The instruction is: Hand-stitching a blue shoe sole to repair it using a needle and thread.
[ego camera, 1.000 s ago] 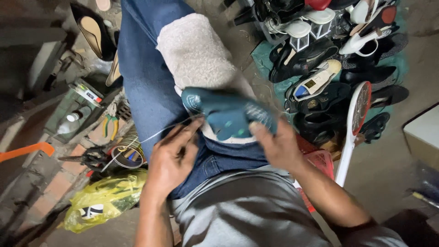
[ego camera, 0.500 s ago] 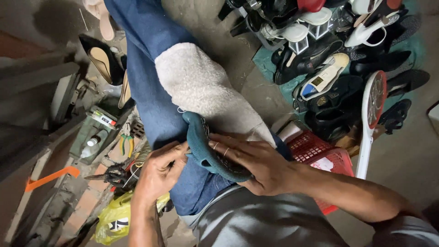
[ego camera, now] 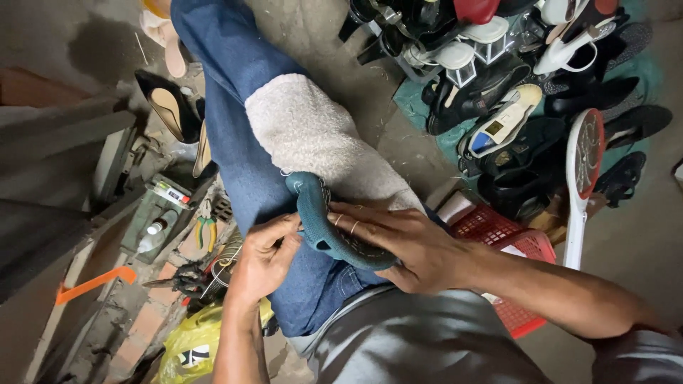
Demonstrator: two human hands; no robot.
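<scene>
At the lower centre of the frame, the right hand is pressing flat over a dark teal shoe, fingers closed around its side, holding it on a grey cloth across the jeans-clad thigh. The left hand is pinching the shoe's edge. Farther off, pliers are lying at left, a red basket at right, piled shoes upper right

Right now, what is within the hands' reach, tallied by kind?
Teal shoe, under both hands: 1
Grey cloth on the knee: 1
Rings on right hand fingers: 2
Pliers near left hand: 1
Red basket: 1
Total: 6
</scene>
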